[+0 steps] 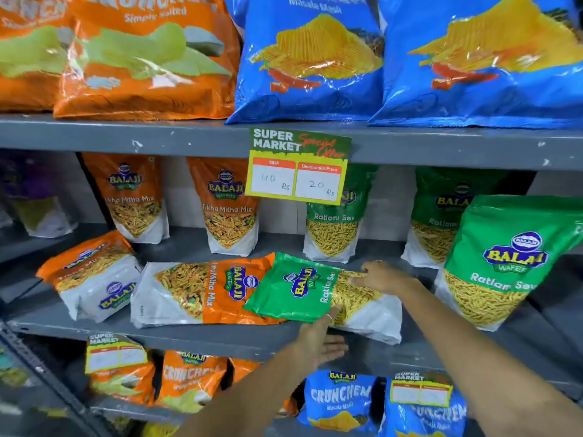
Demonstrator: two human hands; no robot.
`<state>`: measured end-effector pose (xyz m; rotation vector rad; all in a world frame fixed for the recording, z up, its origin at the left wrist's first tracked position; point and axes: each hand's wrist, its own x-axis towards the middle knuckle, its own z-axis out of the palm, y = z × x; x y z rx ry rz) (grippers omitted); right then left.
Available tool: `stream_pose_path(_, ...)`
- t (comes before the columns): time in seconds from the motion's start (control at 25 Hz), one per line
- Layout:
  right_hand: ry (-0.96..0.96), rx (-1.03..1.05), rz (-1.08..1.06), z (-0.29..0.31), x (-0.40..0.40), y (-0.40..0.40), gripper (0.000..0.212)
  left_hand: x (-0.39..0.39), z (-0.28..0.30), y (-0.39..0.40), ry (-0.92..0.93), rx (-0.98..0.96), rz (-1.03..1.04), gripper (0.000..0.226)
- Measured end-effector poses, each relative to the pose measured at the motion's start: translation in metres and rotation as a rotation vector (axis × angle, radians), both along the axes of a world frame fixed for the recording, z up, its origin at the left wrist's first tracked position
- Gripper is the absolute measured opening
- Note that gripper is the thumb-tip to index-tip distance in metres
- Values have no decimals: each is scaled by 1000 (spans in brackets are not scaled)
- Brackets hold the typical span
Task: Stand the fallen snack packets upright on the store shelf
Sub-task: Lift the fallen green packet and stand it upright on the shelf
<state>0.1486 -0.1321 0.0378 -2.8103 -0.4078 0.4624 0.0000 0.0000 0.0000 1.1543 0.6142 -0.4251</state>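
Green packet (303, 287) lying flat on the middle shelf (220, 337), near the front edge, top end pointing to nine o'clock and overlapping the orange packet (202, 293) beside it. Right hand (377, 275) spread flat on the far edge of the green packet at its clear window, fingers loose, not closed around anything. Left hand (318, 337) at six o'clock of the same packet, palm open and turned up, thumb touching the near edge, fingers held out under the shelf lip; no firm hold visible. At nine o'clock from the hands, the orange packet also lying flat, top end toward three o'clock. Farther toward nine o'clock, a second orange packet (94, 275) tilted and fallen back. At three o'clock, a large green packet (501, 263) upright at the shelf front. Toward twelve o'clock, along the back of the shelf, two orange and two green packets upright. Higher at twelve o'clock, a price tag (298, 167) hanging from the upper shelf edge, with big orange and blue chip bags above. At six o'clock, on the lower shelf, blue bags (340, 402) and orange bags standing.
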Motion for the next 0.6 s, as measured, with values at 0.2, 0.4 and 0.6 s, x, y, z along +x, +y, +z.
stream_pose_path(0.2,203,167,-129,1,4,-8,65,10,-1,-21,-39,-90,166,53)
stream_pose_path(0.4,371,446,-223,-9,10,-25,95,9,-2,-16,-62,-147,236,53)
stream_pose_path(0.6,608,653,-303,-9,-29,-37,67,-8,4,12,-136,-138,173,32)
